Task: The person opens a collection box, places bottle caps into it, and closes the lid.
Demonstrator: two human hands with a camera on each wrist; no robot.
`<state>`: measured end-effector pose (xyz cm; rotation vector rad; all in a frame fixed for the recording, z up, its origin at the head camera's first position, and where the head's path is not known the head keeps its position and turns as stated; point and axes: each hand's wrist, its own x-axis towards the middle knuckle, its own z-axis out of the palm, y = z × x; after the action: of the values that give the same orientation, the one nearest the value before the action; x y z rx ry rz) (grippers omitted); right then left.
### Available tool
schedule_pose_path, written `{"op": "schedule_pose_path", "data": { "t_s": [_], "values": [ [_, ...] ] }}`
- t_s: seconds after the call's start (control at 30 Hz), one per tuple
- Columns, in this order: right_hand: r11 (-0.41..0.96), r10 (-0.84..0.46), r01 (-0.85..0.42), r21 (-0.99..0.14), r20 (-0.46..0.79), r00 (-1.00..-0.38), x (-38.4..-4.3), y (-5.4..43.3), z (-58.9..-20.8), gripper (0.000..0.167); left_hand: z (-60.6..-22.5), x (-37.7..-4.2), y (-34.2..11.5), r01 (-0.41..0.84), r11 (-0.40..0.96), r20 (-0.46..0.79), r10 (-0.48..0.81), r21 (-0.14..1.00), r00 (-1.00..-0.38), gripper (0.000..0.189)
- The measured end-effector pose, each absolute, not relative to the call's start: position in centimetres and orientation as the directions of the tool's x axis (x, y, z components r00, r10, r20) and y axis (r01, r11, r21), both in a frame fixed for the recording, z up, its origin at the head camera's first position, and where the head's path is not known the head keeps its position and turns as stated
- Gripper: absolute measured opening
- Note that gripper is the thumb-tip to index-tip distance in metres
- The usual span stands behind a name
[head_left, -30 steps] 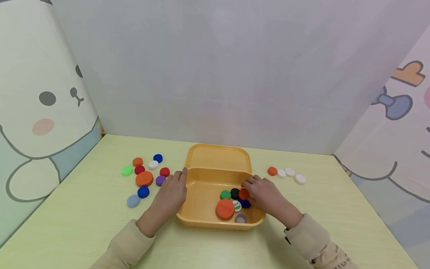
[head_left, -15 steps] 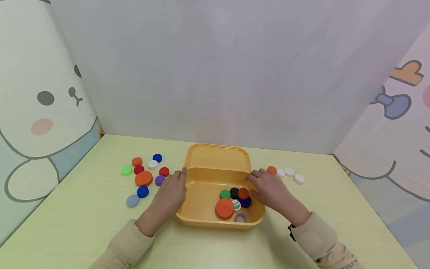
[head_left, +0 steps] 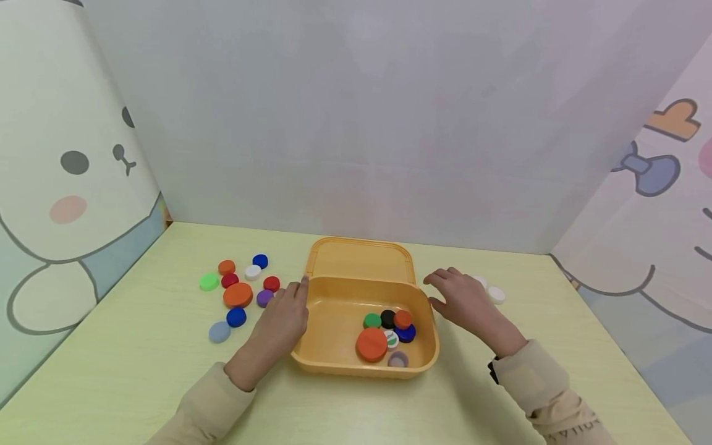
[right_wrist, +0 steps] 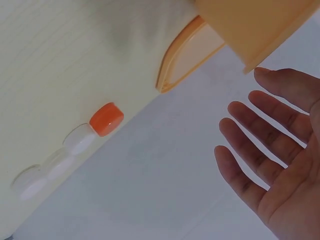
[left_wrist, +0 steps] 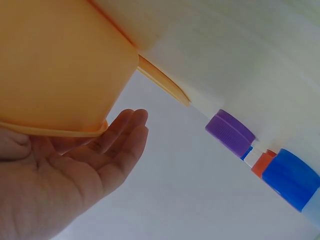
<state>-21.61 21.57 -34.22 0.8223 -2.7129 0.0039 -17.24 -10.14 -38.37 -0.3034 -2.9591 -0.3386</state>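
A yellow-orange lidded box (head_left: pixel 334 343) stands with its lid (head_left: pixel 360 259) folded back. Bottle caps lie in its right half: a large orange-red cap (head_left: pixel 371 344), a green one (head_left: pixel 372 321), a black one (head_left: pixel 387 318), a small orange-red one (head_left: pixel 403 319) touching a dark blue cap (head_left: pixel 406 333), and others. My left hand (head_left: pixel 282 318) rests on the left rim with loosely bent fingers, index finger near the hinge corner. My right hand (head_left: pixel 464 301) hovers beside the right rim, fingers spread and holding nothing; in the right wrist view the thumb tip appears near the rim.
Several loose caps lie left of the box, among them a large orange cap (head_left: pixel 238 295), a purple cap (left_wrist: pixel 231 131) and a blue cap (head_left: pixel 236 317). On the right lie an orange cap (right_wrist: pixel 106 119) and white caps (head_left: pixel 496 295). A pale wall stands behind the table (head_left: pixel 167 383).
My right hand has let go of the small orange-red cap, which stays in the box, and moved right, out over the right rim. The left hand has kept its place.
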Motion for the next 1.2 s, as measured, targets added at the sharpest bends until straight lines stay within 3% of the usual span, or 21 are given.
{"op": "schedule_pose_path", "data": {
  "t_s": [0.47, 1.2],
  "values": [
    [0.883, -0.457, -0.470, 0.013, 0.253, -0.852, -24.3, 24.9, -35.8, 0.025, -38.3, -17.3, -10.0, 0.207, 0.956, 0.162, 0.175, 0.207, -0.971, 0.058],
    [0.938, -0.347, -0.342, 0.056, 0.125, -0.930, -27.5, 26.6, -37.5, 0.028, -38.4, -17.3, -10.0, 0.195, 0.957, 0.152, 0.164, 0.216, -0.975, 0.057]
  ]
}}
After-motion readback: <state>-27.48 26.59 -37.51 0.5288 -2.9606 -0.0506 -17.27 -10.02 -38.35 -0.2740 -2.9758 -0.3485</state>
